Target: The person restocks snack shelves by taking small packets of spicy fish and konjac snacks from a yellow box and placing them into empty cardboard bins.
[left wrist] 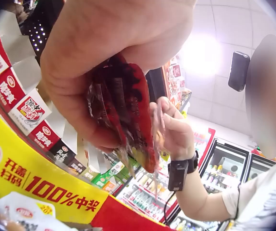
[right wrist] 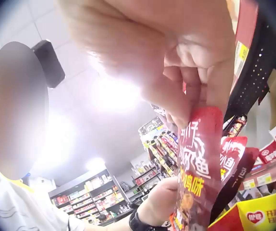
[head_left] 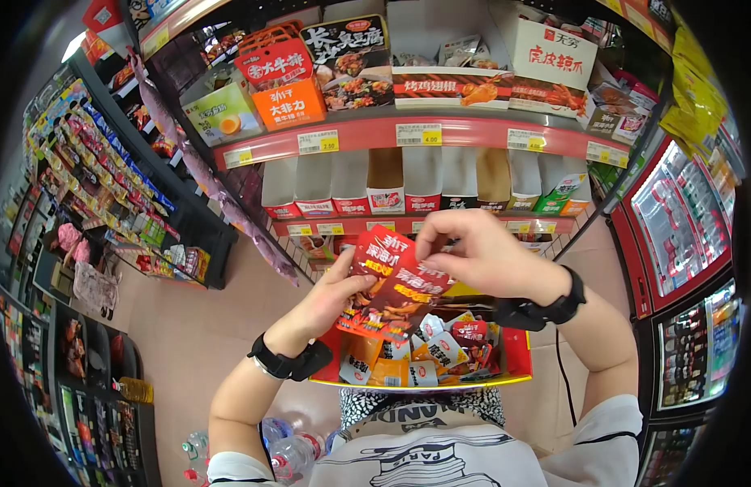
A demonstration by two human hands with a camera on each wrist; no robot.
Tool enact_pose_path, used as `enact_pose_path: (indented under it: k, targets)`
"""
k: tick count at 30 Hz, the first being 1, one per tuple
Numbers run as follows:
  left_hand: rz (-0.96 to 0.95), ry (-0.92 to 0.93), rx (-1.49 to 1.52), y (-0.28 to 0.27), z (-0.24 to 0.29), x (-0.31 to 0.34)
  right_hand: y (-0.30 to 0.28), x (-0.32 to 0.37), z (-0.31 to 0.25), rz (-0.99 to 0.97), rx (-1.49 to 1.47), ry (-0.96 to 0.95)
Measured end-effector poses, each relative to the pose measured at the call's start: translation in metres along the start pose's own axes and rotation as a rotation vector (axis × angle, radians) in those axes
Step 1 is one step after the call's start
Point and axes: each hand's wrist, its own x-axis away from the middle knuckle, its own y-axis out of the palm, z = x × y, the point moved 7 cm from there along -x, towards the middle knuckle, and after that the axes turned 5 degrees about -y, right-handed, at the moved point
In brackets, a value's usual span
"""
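Red snack packets with white and yellow lettering (head_left: 377,272) are held up in front of the body, fanned so that several overlap. My left hand (head_left: 320,299) grips them at their left side, thumb across the front. At the upper corner of the right-hand packet (right wrist: 198,168), my right hand (head_left: 482,252) pinches the edge between thumb and fingers. In the left wrist view the red packets (left wrist: 140,108) show edge-on beneath the left palm. Below both hands sits a red and yellow display box (head_left: 517,367), holding mixed small snack packets (head_left: 442,349).
Ahead, a shelf holds a row of upright cartons (head_left: 424,178), with larger snack boxes (head_left: 452,88) above. Hanging snacks (head_left: 107,162) are on the left, drink fridges (head_left: 700,349) on the right. Plastic bottles (head_left: 290,456) stand on the floor at lower left.
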Motion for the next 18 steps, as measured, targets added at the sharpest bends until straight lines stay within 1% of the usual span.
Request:
enact_pose_path:
  k: [1,4,5,6,7,9,10,13,14,15,18]
  targets:
    - [-0.036,-0.028,-0.028,0.007,0.001,0.001,0.002,-0.004,0.003,0.027,0.011,-0.014]
    - [-0.059,-0.062,0.036,0.013,-0.003,-0.001,0.004,-0.010,0.010,0.083,0.022,-0.003]
    - [-0.048,-0.125,0.083,0.016,-0.005,-0.001,0.003,-0.012,0.013,0.095,0.038,0.012]
    - [-0.036,-0.187,0.131,0.017,-0.007,0.000,0.001,-0.012,0.015,0.118,0.019,-0.015]
    - [-0.035,-0.183,0.128,0.018,-0.006,-0.001,0.001,-0.012,0.020,0.118,0.021,-0.019]
    - [-0.050,-0.271,0.196,0.021,-0.010,-0.002,-0.001,-0.010,0.029,0.131,0.008,-0.004]
    - [-0.053,-0.268,0.193,0.022,-0.010,-0.002,-0.001,-0.009,0.031,0.122,0.040,0.017]
    - [-0.123,-0.137,-0.224,0.030,-0.005,-0.004,-0.001,-0.003,0.042,0.136,-0.015,0.038]
    - [-0.098,-0.198,-0.175,0.031,-0.009,-0.007,-0.002,0.000,0.045,0.130,-0.018,0.051]
    - [-0.083,-0.174,-0.262,0.034,-0.005,-0.006,-0.003,0.003,0.048,0.126,-0.034,0.058]
    - [-0.093,-0.153,-0.297,0.032,-0.009,-0.012,-0.009,0.016,0.051,0.161,0.012,0.096]
